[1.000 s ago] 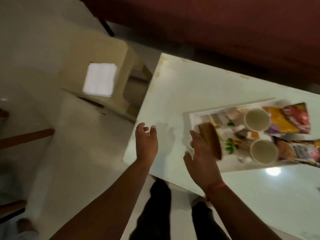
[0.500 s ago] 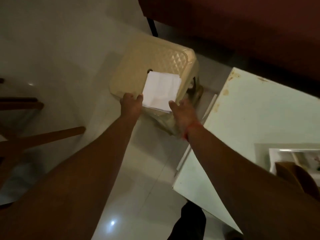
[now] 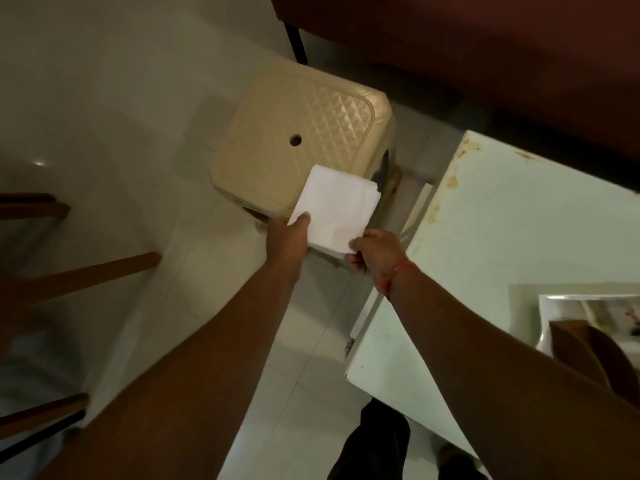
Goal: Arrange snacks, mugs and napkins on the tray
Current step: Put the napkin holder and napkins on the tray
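A stack of white napkins (image 3: 337,206) is held over the near corner of a cream plastic stool (image 3: 298,136). My left hand (image 3: 289,237) grips the stack's near left corner. My right hand (image 3: 375,252), with a red thread at the wrist, grips its near right corner. The white tray (image 3: 547,306) lies on the pale table (image 3: 502,237) at the right edge; only its left end shows. A brown object (image 3: 588,358) stands on that end. Mugs and snacks are out of view.
The stool stands on a glossy pale floor just left of the table's corner. Wooden chair legs (image 3: 86,275) reach in from the left. A dark red sofa or bed (image 3: 467,46) fills the top right. My legs show below, by the table's near edge.
I turned from the tray to the stool. Both hands reached the napkin stack, took hold of its near corners and pulled it toward the stool's near right corner, partly lifted.
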Available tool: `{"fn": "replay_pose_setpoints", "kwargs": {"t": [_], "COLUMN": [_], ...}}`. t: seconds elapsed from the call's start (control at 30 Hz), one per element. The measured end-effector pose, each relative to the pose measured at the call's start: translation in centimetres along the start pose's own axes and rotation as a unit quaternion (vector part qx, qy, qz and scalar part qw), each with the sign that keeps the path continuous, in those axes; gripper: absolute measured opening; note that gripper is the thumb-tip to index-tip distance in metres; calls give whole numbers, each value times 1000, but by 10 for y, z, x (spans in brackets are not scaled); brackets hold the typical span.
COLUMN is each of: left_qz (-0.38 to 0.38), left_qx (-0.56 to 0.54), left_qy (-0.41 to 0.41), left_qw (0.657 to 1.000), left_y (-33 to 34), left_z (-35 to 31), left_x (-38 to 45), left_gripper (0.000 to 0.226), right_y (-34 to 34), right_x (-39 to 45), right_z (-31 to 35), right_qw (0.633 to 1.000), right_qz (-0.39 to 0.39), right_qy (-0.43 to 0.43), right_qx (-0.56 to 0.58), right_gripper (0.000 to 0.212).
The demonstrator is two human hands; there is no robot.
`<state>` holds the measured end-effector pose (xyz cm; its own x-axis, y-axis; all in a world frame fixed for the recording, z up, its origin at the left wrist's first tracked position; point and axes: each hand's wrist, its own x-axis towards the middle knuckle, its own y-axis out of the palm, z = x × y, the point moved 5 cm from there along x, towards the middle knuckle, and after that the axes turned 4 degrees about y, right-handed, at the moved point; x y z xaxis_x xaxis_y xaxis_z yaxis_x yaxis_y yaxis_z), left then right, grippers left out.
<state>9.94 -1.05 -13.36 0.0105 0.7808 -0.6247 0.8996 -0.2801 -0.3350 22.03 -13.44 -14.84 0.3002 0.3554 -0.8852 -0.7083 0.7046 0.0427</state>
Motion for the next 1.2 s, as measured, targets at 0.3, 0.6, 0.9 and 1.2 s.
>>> {"fn": "replay_pose_setpoints", "kwargs": {"t": [0.3,0.6,0.9,1.2], "left_qz": [196,296,280,316], "left_qx": [-47,87,159,115], "left_qy": [-68,17,108,77], "left_qw": [977,951,940,939], "left_y": [18,80,157,199], "left_z": [49,114,127,134], "left_x": [-92,-278,-394,-439], "left_gripper": [27,21,30,32], "right_y": [-81,-220,-309,-320], "right_x": [-62,-174,-247,-256], "right_z": [-51,-156,-160,-168], "right_qw": [997,984,927,934], "right_qz": [66,10,-272,-220], "right_qy": [-5,-49,-231,-236], "right_qx": [33,173,-113,-152], "right_gripper": [20,22,43,46]}}
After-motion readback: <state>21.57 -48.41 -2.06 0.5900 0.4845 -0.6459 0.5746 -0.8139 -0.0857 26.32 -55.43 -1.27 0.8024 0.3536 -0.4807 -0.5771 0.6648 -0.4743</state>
